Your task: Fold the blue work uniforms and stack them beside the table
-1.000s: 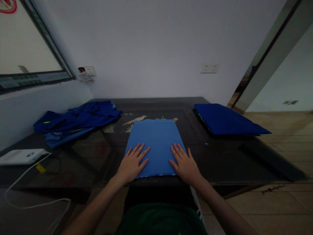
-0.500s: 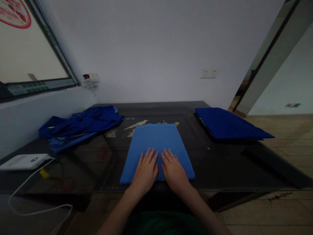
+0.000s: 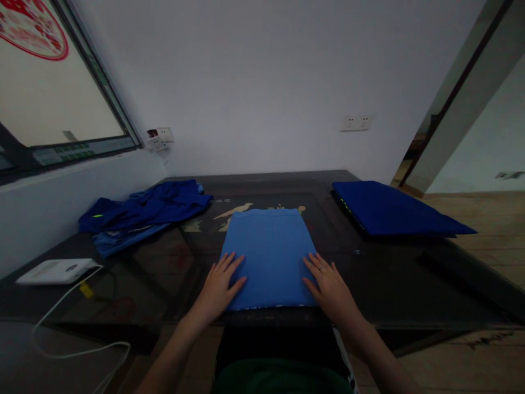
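A light blue folded cloth point(image 3: 268, 257) lies flat on the dark table point(image 3: 262, 186), close to its front edge. My left hand point(image 3: 219, 284) rests on the cloth's left side, fingers spread and pointing away from me. On the right side lies my right hand point(image 3: 330, 284), its fingers likewise stretched out and apart over the cloth's edge. Neither hand grips anything. The lower side corners of the cloth are covered by the hands.
Crumpled blue garments point(image 3: 151, 210) lie at the back left. A folded dark blue cloth stack point(image 3: 396, 210) sits on the right, reaching the table's edge. At the left, a white device point(image 3: 57, 272) trails a white cable point(image 3: 53, 314) over the front edge.
Both hands have slid apart, from the middle of the light blue cloth out to its left and right sides. The view has shifted slightly to the left.
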The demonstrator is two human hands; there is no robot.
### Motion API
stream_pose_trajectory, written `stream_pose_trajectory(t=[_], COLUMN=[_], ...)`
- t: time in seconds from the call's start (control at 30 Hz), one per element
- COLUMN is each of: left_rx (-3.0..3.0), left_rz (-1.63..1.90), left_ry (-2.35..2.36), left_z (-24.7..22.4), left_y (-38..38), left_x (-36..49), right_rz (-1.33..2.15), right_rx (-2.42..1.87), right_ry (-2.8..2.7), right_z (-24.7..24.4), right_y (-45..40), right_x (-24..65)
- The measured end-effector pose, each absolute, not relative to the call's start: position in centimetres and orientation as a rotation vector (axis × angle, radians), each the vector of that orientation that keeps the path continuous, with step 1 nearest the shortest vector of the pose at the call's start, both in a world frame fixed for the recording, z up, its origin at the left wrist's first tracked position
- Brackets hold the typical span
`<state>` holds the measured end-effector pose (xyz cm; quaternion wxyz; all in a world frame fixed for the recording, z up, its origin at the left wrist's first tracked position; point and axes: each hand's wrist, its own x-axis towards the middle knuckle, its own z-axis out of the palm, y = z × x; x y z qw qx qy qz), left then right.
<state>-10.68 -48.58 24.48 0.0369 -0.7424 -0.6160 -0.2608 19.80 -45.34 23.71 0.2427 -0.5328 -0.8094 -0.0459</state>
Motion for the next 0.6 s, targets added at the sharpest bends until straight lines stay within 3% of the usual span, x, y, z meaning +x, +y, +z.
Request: stream_pose_trajectory(t=[0.2,0.33,0.43,0.6], left_rx=[-2.019,-2.043,-2.069,-2.203], left_rz=[-1.748,-2.247,-2.336,-2.153], left_ry=[-2.314,-2.546,-2.608,-2.827], left_z=[29.1,31.2,32.2,32.7], left_y=[-41.8,-38.6,-37.1,-35.1], left_x=[-15.0,-15.6,-15.8,-15.8], right_rz=[-0.06,0.382,0.749,1.11], right_rx=[-1.61,-1.396,-1.306,-1.211], right_ry=[-1.931,-1.874,-1.752,-1.634], right_z=[26.1,26.6,26.8,27.1], right_y=[-42.8,-41.0,-40.3,-41.0], right_x=[22.7,22.9,22.6,22.7])
